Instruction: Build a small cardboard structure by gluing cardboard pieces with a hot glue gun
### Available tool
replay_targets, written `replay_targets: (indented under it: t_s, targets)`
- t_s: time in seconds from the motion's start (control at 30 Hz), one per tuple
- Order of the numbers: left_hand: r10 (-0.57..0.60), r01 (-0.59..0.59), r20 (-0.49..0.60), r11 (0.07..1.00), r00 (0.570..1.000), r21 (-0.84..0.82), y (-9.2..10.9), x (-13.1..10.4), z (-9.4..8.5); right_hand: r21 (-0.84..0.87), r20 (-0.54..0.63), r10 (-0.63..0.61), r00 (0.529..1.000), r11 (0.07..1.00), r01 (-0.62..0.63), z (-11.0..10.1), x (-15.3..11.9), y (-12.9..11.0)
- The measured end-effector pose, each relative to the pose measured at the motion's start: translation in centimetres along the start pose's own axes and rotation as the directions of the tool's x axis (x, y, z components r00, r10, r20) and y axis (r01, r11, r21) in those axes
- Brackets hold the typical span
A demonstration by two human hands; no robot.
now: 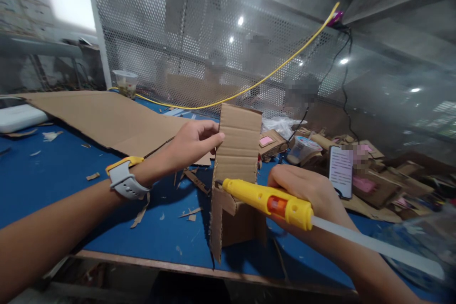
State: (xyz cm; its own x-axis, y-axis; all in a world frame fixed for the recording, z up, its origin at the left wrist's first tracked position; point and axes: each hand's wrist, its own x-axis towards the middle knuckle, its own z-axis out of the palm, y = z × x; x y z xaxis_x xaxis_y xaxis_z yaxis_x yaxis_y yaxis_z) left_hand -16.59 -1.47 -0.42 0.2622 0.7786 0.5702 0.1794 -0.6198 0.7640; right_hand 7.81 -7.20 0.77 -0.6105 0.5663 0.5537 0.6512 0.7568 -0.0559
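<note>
A small cardboard structure (pixel 238 152) stands near the table's front edge, with a tall ridged back panel and lower side pieces. My left hand (pixel 197 140) grips the left edge of that panel, its thumb on the front and its other fingers partly hidden behind. In my right hand (pixel 302 183) is a yellow hot glue gun (pixel 245 192), a white glue stick (pixel 377 244) jutting out of its rear. The dark nozzle tip is at the left side of the structure, where the panel meets a side piece; whether it touches cannot be told.
A large cardboard sheet (pixel 117 121) covers the back left of the blue table (pixel 156 235). Cardboard scraps (pixel 194 180) lie about. At the right are a phone (pixel 340 171), a plastic tub (pixel 302 149) and piled cardboard pieces. A yellow cable (pixel 256 86) hangs before the perforated metal screen.
</note>
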Motion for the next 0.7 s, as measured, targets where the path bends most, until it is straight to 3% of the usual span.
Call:
replay_targets:
  t_s: [0.13, 0.5, 0.7]
  targets:
    - [-0.003, 0.003, -0.001, 1.0, 1.0, 0.01, 0.0, 0.0, 0.0, 0.027, 0.11, 0.037, 0.993, 0.999, -0.04, -0.7, 0.5, -0.3]
    - [-0.001, 0.001, -0.011, 1.0, 1.0, 0.011, 0.1, 0.0, 0.0, 0.02, 0.203, 0.095, 0.975, 0.995, -0.101, -1.0, 1.8, 0.1]
    - [0.01, -0.01, -0.008, 1.0, 1.0, 0.023, 0.3, 0.0, 0.0, -0.024, 0.317, 0.195, 0.928, 0.98, -0.198, -1.2, 2.8, -0.1]
